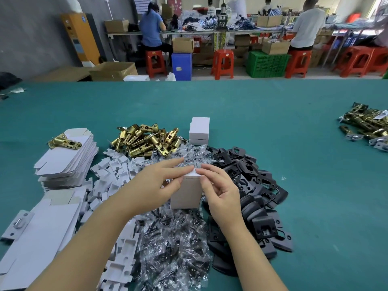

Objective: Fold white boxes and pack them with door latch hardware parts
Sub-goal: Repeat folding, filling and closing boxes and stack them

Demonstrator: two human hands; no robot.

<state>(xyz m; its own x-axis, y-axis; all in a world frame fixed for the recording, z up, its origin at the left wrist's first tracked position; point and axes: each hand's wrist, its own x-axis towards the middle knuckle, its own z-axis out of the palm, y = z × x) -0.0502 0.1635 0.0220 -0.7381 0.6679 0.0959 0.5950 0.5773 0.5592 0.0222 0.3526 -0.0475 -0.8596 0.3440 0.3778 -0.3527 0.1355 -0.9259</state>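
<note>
White box (185,194): upright between my hands, left hand (161,181) and right hand (218,190) pinching its top flap. Contents hidden; base sunk among plastic bags (174,244).

Before you lies a teal cloth-covered surface (273,122). At your near left sit stacks of flat white cardboard box blanks (65,160), with loose white card inserts (113,175) beside them. Beyond those rests a heap of brass latch bolts (147,141), then two stacked folded white boxes (199,131). Clear plastic screw packets (174,244) spread in the middle, black metal strike plates (258,185) to their right. A second brass latch pile (367,127) lies far right.
</note>
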